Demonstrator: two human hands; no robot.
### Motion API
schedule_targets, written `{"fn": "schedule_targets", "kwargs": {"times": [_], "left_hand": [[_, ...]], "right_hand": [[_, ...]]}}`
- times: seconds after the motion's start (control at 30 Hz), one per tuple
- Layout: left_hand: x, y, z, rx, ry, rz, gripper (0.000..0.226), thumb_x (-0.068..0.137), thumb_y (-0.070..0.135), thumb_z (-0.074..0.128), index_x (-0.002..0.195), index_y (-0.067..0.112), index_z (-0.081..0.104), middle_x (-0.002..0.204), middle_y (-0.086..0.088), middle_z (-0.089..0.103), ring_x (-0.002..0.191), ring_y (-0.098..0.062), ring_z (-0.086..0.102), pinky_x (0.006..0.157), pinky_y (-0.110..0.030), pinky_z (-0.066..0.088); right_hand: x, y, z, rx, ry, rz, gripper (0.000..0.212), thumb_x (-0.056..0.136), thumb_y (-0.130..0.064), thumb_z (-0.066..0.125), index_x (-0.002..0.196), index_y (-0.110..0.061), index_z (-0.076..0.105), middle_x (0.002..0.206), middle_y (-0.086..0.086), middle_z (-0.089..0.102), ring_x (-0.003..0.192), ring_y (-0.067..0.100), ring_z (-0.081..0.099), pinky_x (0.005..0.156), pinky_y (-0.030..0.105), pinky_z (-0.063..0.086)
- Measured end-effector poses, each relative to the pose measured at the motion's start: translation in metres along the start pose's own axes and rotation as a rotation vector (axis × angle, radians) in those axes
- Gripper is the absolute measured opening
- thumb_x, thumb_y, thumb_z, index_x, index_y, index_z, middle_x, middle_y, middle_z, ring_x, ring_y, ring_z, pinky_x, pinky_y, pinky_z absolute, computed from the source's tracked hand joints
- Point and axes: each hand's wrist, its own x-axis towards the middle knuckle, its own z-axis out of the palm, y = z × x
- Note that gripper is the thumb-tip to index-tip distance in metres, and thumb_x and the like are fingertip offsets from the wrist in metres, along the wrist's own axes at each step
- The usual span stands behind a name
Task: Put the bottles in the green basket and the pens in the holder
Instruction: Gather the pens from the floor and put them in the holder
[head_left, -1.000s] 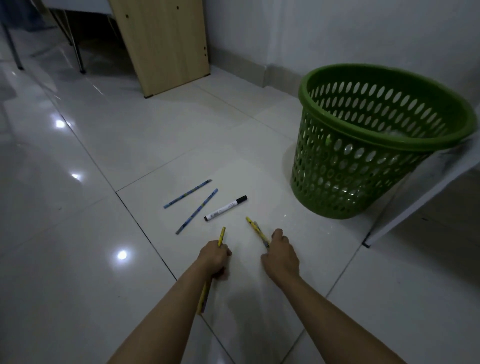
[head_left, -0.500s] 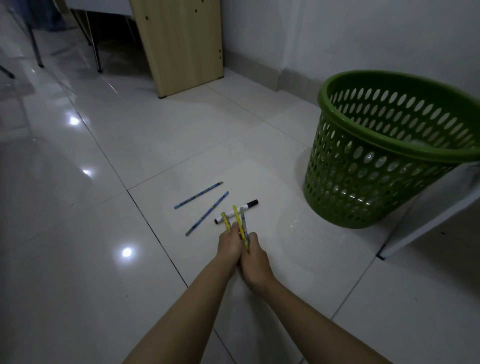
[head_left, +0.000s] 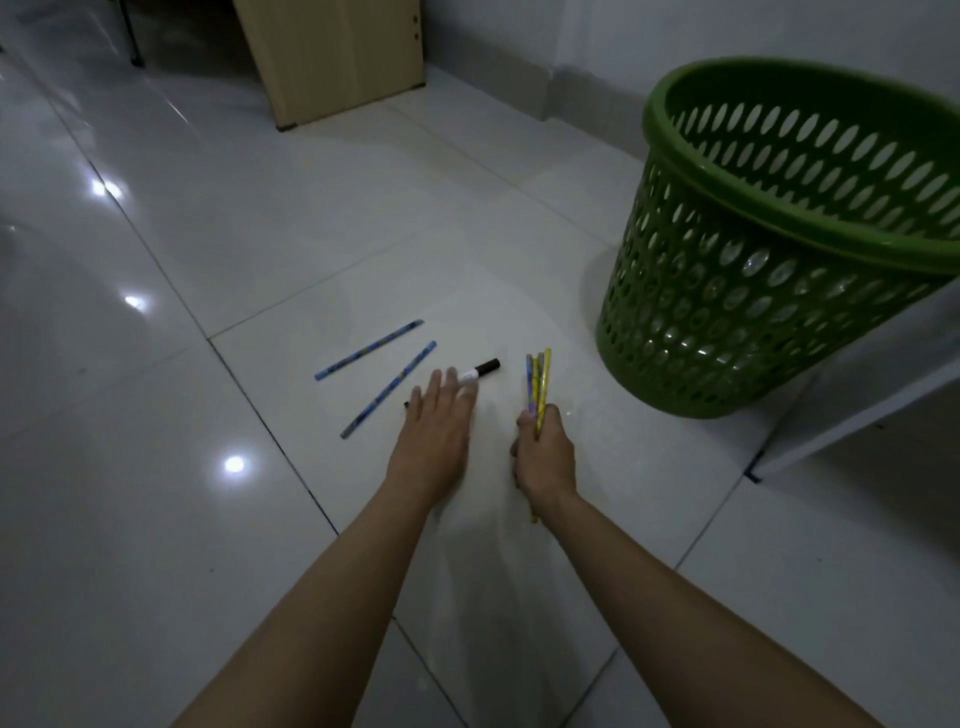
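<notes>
the right hand (head_left: 543, 447), low in the centre of the frame, is closed around a bunch of thin yellow pens (head_left: 539, 387) whose tips fan upward toward the green perforated plastic basket (head_left: 769, 291) at the right. just left of it, the left hand (head_left: 436, 421) lies flat with fingers spread and holding nothing, its fingertips over the white marker with a black cap (head_left: 480, 370) on the glossy white tile floor (head_left: 260, 234). two slim blue patterned pens (head_left: 387, 389) lie apart on the tile to the left of that hand. to do this pickup well, it seems best to curl the fingers under the marker's barrel rather than press down, since it may roll on the slick tile, then sweep to the blue pair. most of the marker's body is hidden beneath the fingers, the pen holder is nowhere in the frame, and whether bottles sit inside the basket is hard to make out through its holes in the dim light.
</notes>
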Motion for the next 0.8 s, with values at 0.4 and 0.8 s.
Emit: {"fn": "schedule_targets", "kwargs": {"times": [0.4,0.8], "left_hand": [[0.010,0.002,0.002,0.041,0.087,-0.137,0.017,0.093,0.007,0.042,0.106,0.006,0.052,0.111,-0.015,0.050,0.089,-0.032,0.053,0.071,-0.036,0.037],[0.007,-0.048,0.005,0.043,0.276,-0.480,0.037,0.082,0.018,0.049,0.117,0.008,0.048,0.108,-0.017,0.049,0.091,-0.033,0.049,0.076,-0.042,0.041]], "right_hand": [[-0.005,-0.004,-0.006,-0.008,-0.032,-0.108,0.021,0.098,-0.026,0.042,0.090,-0.008,0.049,0.068,0.013,0.057,0.062,0.032,0.055,0.058,0.039,0.044],[0.012,-0.006,0.018,-0.014,-0.075,-0.058,0.023,0.094,-0.040,0.037,0.081,-0.022,0.039,0.071,0.017,0.058,0.060,0.039,0.060,0.056,0.051,0.057]]}}
